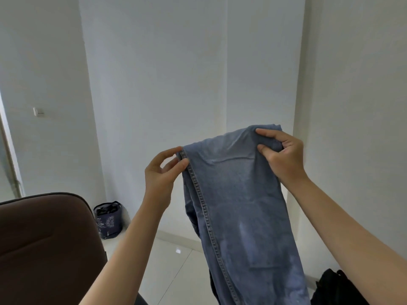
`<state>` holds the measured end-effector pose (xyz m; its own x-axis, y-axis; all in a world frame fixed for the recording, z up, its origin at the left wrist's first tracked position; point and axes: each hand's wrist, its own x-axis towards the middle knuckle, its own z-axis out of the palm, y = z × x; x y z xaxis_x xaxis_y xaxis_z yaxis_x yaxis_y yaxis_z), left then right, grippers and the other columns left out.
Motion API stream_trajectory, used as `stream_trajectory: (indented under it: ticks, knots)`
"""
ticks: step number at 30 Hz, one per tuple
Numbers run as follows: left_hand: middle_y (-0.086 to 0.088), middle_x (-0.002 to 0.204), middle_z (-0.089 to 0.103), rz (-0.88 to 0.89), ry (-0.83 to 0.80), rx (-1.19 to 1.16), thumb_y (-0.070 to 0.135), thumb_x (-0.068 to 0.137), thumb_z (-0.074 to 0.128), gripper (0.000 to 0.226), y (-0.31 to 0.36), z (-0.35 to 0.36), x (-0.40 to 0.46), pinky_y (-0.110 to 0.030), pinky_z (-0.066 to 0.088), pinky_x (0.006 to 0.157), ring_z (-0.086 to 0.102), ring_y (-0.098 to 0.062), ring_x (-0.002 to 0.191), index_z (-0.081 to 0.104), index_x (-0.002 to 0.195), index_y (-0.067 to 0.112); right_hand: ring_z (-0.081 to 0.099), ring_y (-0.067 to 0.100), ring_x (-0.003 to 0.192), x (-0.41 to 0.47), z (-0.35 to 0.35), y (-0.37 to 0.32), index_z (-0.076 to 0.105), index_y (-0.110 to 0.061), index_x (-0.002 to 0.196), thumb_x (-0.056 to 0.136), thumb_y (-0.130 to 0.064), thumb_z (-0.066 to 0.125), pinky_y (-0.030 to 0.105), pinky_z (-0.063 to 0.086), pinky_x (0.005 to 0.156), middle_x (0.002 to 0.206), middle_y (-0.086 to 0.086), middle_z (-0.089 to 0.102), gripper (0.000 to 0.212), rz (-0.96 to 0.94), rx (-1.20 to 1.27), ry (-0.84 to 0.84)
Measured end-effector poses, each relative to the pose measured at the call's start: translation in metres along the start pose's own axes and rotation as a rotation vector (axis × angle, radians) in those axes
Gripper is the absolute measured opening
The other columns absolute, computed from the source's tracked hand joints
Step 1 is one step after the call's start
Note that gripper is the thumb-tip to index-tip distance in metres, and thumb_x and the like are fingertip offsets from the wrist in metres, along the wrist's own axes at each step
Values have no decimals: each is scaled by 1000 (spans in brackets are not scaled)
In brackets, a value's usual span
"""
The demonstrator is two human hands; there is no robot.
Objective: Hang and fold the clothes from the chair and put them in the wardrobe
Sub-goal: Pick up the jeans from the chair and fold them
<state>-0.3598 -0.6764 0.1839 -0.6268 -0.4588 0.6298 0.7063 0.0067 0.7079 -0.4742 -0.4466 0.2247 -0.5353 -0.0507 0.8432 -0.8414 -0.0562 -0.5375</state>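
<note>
step: squaring jeans [237,194] mid-air | left hand [160,172] pinches seam edge, right hand [282,155] grips other corner | tip: match edges, pull taut before folding

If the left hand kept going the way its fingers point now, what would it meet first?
The left hand already pinches the seam edge of the blue jeans, fingers pointing right. Going on, it would push into the denim first, probably toward the right hand gripping the other top corner.
</note>
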Motion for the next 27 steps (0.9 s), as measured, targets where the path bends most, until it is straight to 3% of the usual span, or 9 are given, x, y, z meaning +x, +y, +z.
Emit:
stream_trajectory:
  ticks: [2,5,8,12,14,17,19,22,27]
  knots:
    - [4,121,63,-83,-45,-116,27,63,85,36,-13,-6,-17,-27,51,89,56,-18,120,72,96,23,64,-1,99,2,3,-1,71,-22,102,77,6,69,18,50,92,100,-16,68,38,11,22,-4]
    - [16,146,38,-123,-140,1,52,48,85,47,-37,-11,-53,-15,41,87,37,4,131,75,90,34,65,-2,95,8,6,-6,71,-19,102,76,8,69,14,49,86,99,-14,69,37,24,59,-21]
    - [17,153,21,-159,-233,162,47,55,78,45,-57,-5,-71,-9,43,84,24,9,134,74,99,38,65,0,95,17,8,-13,72,-20,99,75,9,69,13,49,83,98,-10,70,37,30,107,-54]
    - [14,156,12,-235,-288,231,50,59,71,51,-66,1,-52,-14,34,89,12,-1,142,69,109,41,66,7,97,27,5,-22,72,-20,93,74,12,69,17,51,82,99,-5,71,37,43,200,-88]
    - [11,157,16,-254,-322,209,49,62,71,51,-68,3,-39,-13,34,89,14,-8,144,69,111,35,66,6,94,31,1,-26,72,-16,93,73,15,67,17,52,79,97,-4,70,37,62,255,-99]
    - [-3,139,46,-263,-371,172,41,62,75,44,-69,9,-27,-26,46,97,43,-17,129,75,102,23,67,7,91,35,-10,-31,71,-12,93,73,17,64,18,52,76,96,-1,70,36,99,326,-127]
    - [-11,120,57,-263,-368,173,36,58,79,36,-66,16,-24,-24,50,89,56,-17,114,78,91,22,67,11,91,37,-16,-32,73,-14,90,73,18,63,21,53,75,97,1,70,37,122,362,-140]
    - [-4,95,72,-250,-349,122,17,54,88,28,-65,28,-27,-24,53,80,66,-18,96,79,80,21,67,12,92,39,-25,-29,75,-18,87,74,18,62,22,54,76,98,1,70,40,137,380,-143]
    - [-6,106,72,-424,-366,-37,-2,61,75,38,-60,39,-39,-28,56,79,68,-23,102,76,95,14,66,11,96,32,-40,-19,76,-21,83,72,19,62,20,51,81,96,-3,71,44,134,348,-148]
